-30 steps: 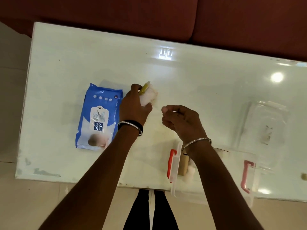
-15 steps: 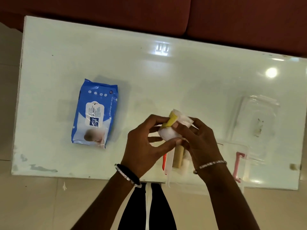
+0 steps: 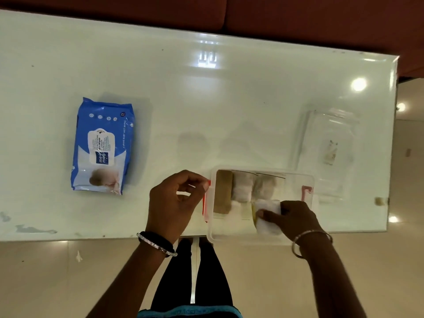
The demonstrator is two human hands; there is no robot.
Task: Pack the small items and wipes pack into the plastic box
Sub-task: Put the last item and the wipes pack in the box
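Observation:
A clear plastic box [image 3: 296, 180] with red latches sits at the table's near edge. Inside it lie a brown roll [image 3: 222, 191], white cotton rolls [image 3: 242, 187] and another white bundle [image 3: 266, 185]. My right hand [image 3: 296, 218] is inside the box, holding a white pack with a yellow edge [image 3: 267, 216] against the box floor. My left hand [image 3: 176, 203] hovers just left of the box by its red latch, fingers loosely curled with nothing in them. The blue wipes pack [image 3: 103, 145] lies flat on the table at the left, apart from both hands.
The box's clear lid [image 3: 328, 145] lies on the white glossy table [image 3: 206, 99] to the right, behind the box. A dark red sofa [image 3: 298, 17] runs along the table's far side. The table's right edge is near the lid.
The white pack passed from my left hand into both hands, and my right hand has brought it down into the box. My left hand has let go and sits beside the box.

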